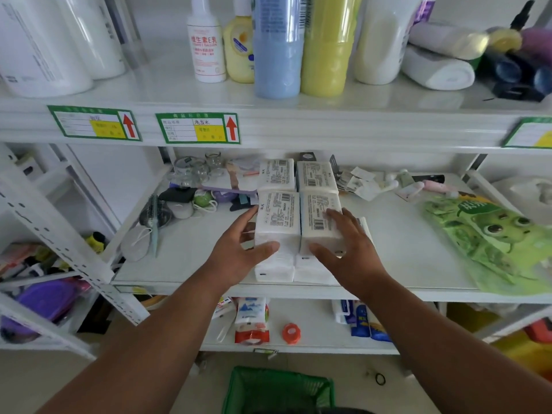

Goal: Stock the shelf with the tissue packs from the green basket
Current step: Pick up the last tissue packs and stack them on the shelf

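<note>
A person's two bare hands squared up a stack of white plastic-wrapped tissue packs on the middle board of a white metal shelf (pixel 403 243). The left hand (pixel 239 249) gripped the upper left tissue pack (pixel 277 216), fingers along its far left side and thumb hooked across its near end. The right hand (pixel 346 240) lay across the upper right tissue pack (pixel 319 216), fingers spread over the printed label and thumb against the near face; whether it clasped or merely pressed the pack could not be told for certain. Both packs sat on a lower layer of packs (pixel 274 270) at the shelf's front edge, with two more packs (pixel 295 174) lined up just behind. A green frog-printed plastic bag (pixel 490 237) lay well to the right. Below, the green wire basket (pixel 277 389) stood on the floor, its contents hidden from view.

The step in hand appeared to be seating and aligning the top layer. The next move would likely call for releasing both packs and reaching down to the basket for any that remained.
</note>
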